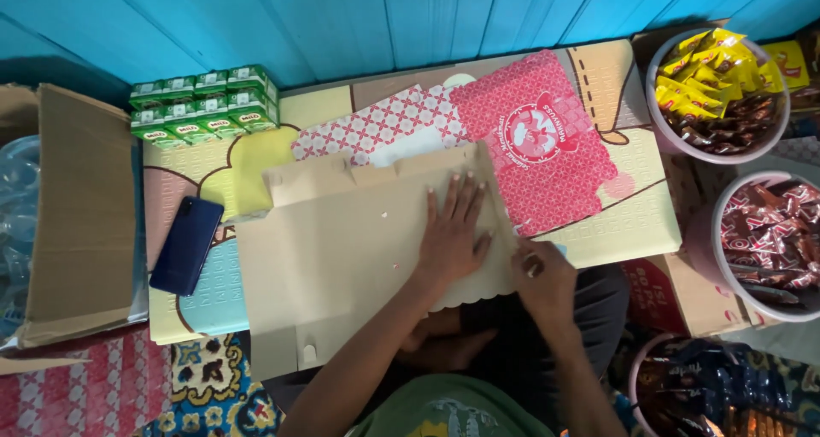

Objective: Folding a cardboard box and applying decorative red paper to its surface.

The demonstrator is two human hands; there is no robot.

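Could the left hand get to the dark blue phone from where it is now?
Probably yes. The left hand lies flat on the unfolded cardboard box blank, and the phone lies just beyond the blank's left edge with nothing standing between them.

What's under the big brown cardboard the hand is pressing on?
Under the brown cardboard, red patterned flat boxes stick out at the top, lying on a cartoon mat. The left hand presses it flat. Anything else beneath is covered.

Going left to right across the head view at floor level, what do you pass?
Open cardboard box → dark blue phone → flat brown cardboard sheet → left hand → right hand → tub of dark red wrapped sweets.
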